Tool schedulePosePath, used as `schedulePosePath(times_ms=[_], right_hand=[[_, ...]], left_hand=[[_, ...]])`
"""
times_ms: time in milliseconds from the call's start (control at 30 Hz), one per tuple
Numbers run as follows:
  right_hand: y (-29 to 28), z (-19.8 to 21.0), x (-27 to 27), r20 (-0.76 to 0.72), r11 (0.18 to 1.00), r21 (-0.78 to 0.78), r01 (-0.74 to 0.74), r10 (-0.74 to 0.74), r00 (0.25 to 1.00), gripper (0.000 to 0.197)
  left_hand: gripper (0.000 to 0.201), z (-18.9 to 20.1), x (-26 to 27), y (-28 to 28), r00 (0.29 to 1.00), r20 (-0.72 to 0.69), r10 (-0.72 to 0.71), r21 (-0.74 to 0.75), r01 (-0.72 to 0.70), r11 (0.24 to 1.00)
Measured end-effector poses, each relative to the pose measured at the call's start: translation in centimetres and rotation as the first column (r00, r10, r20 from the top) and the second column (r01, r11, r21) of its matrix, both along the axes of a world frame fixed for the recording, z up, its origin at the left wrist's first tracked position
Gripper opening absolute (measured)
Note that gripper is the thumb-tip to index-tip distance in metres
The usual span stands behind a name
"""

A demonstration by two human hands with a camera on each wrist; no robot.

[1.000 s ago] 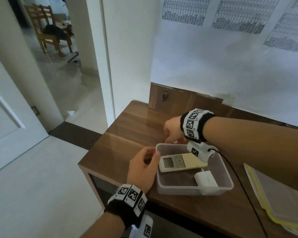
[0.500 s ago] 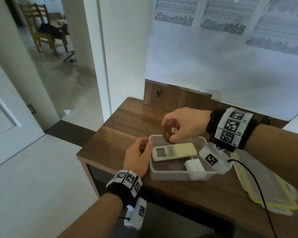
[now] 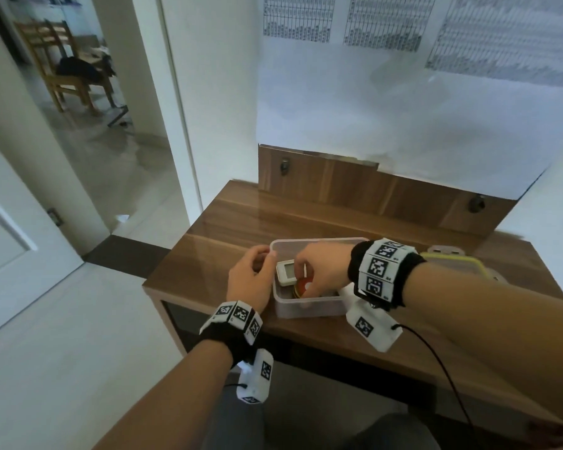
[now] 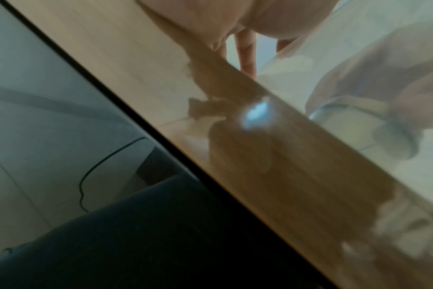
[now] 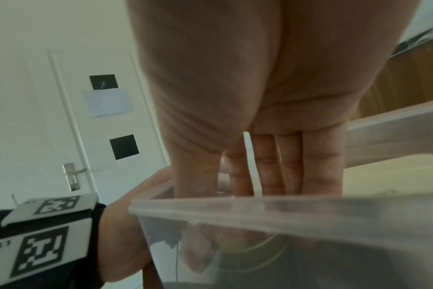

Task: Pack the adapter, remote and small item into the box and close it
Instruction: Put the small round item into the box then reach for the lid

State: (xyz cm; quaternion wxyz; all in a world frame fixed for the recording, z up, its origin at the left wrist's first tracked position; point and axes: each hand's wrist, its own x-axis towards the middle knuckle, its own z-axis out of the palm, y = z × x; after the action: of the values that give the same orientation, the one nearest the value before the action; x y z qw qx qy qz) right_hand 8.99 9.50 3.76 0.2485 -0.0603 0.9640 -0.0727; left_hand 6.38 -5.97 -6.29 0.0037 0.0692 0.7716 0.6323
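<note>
A clear plastic box (image 3: 309, 308) stands near the front left of the wooden table (image 3: 228, 241). My left hand (image 3: 260, 264) grips its left rim, thumb on the edge; its fingers (image 4: 247, 52) run down beside the box wall (image 4: 359, 78). My right hand (image 3: 306, 271) reaches down inside the box and holds a small round tin with a red lid (image 3: 301, 289), low in the near left part. The white remote (image 3: 286, 271) lies in the box, only its display end showing. A bit of the white adapter (image 3: 345, 292) shows under my right wrist. In the right wrist view my fingers (image 5: 272, 166) dip behind the box rim (image 5: 284, 207).
The box's lid with a yellow seal (image 3: 459, 259) lies on the table right of the box, behind my right forearm. A wooden back panel (image 3: 355, 186) rises at the table's far edge. The table's left edge drops to the tiled floor (image 3: 62, 319).
My right hand picked the red-lidded tin up from behind the box, carried it over the remote and lowered it into the box. My left hand stayed at the box's left side.
</note>
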Motion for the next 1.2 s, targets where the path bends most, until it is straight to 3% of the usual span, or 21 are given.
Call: schedulePosePath(times_ms=[200, 367, 633, 833, 900, 1000, 1200], right_hand=[[0.0, -0.6, -0.2, -0.027, 0.997, 0.046, -0.065, 0.066, 0.997, 0.056], [1.1, -0.2, 0.2, -0.062, 1.0, -0.002, -0.031, 0.031, 0.998, 0.052], [5.8, 2.1, 4.7, -0.232, 0.98, -0.135, 0.147, -0.175, 0.957, 0.033], [13.6, 1.7, 12.0, -0.354, 0.914, -0.165, 0.371, -0.406, 0.843, 0.025], [16.0, 0.8, 14.7, -0.321, 0.862, -0.146, 0.486, -0.506, 0.801, 0.033], [17.9, -1.4, 18.5, -0.21, 0.814, -0.052, 0.579, -0.576, 0.79, 0.066], [18.0, -4.5, 23.7, -0.116, 0.833, -0.11, 0.542, -0.552, 0.825, 0.107]], left_hand=[[0.017, -0.2, -0.2, 0.0, 1.0, -0.02, 0.008, -0.035, -0.009, 0.999], [0.015, -0.1, -0.2, 0.1, 1.0, -0.008, -0.005, -0.038, 0.005, 0.999], [0.024, 0.7, -0.6, 0.1, 0.996, 0.092, -0.017, -0.08, 0.025, 0.996], [0.035, 2.2, -0.8, 0.9, 0.985, 0.168, -0.029, -0.145, 0.053, 0.988], [0.04, 2.7, -0.6, 1.2, 0.984, 0.174, -0.035, -0.166, 0.064, 0.984], [0.047, 3.2, -0.3, 2.1, 0.982, 0.178, -0.068, -0.196, 0.103, 0.975], [0.049, 3.5, 0.1, 4.4, 0.976, 0.191, -0.105, -0.189, 0.141, 0.972]])
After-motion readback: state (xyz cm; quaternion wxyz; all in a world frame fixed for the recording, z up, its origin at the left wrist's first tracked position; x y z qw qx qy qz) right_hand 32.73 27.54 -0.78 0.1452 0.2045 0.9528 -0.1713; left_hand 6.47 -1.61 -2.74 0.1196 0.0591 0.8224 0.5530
